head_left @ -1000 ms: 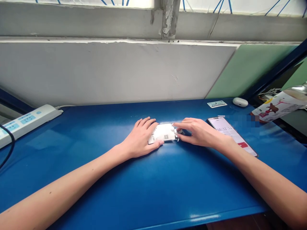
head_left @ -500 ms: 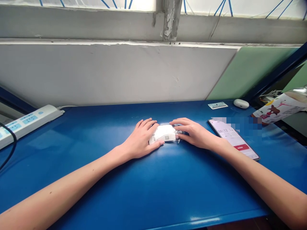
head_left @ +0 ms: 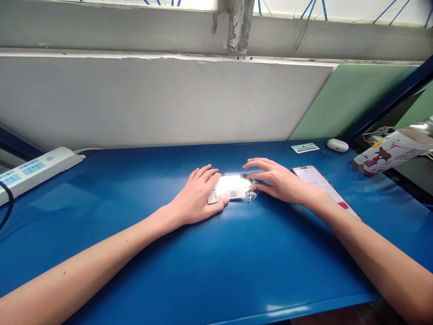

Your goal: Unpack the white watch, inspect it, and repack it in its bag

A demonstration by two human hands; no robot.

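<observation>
A small white packet (head_left: 228,187) with a printed label and code square lies on the blue table, a shiny clear plastic end showing on its right. My left hand (head_left: 198,195) holds its left end down against the table. The thumb presses on the near edge, the index finger is along the far left side, and the other fingers are stretched out. At the plastic end, my right hand (head_left: 274,180) has its fingers apart and slightly curled. Its lower fingertips are at or just above the plastic; I cannot tell whether they touch it.
A phone (head_left: 318,180) showing a timer lies beside my right wrist, partly covered by the forearm. Behind it are a printed card (head_left: 305,148) and a white earbud case (head_left: 337,145). A labelled bottle (head_left: 389,151) leans at right. A power strip (head_left: 37,169) lies at left.
My right hand has lifted slightly and its fingers have spread, moving off the packet's right end and exposing more clear plastic. My left hand stays on the packet. The view has shifted slightly.
</observation>
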